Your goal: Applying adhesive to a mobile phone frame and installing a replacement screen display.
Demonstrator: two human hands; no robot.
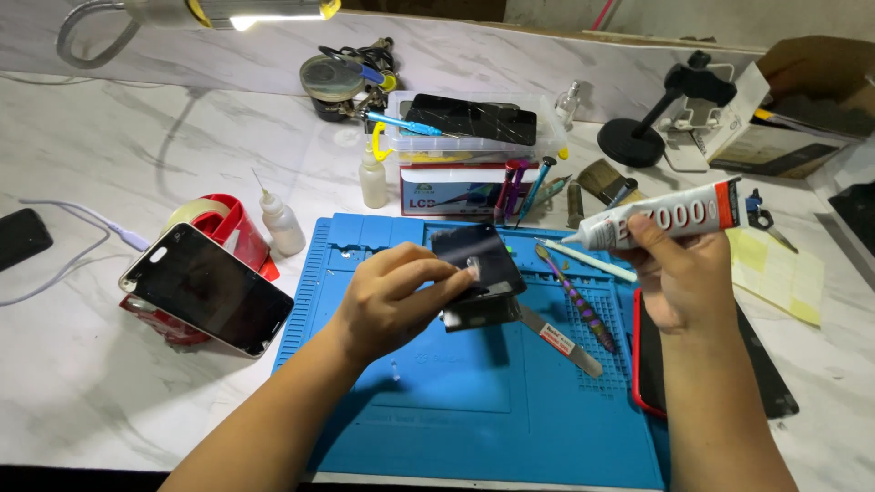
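A small dark phone part [476, 264] is pinched by the left hand [394, 301] over the blue mat [474, 401]. A glue tube [656, 217] is gripped by the right hand [670, 278], above the mat's right edge.

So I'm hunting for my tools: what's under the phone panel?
Under the phone panel, held by the left hand, a metal spatula pokes out on the blue mat. Its other end is covered.

White marble table [82, 383], blue work mat [474, 401], black phone [20, 237]

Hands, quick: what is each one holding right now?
Left hand: closed on the dark phone panel, over the blue mat.
Right hand: closed on the glue tube.
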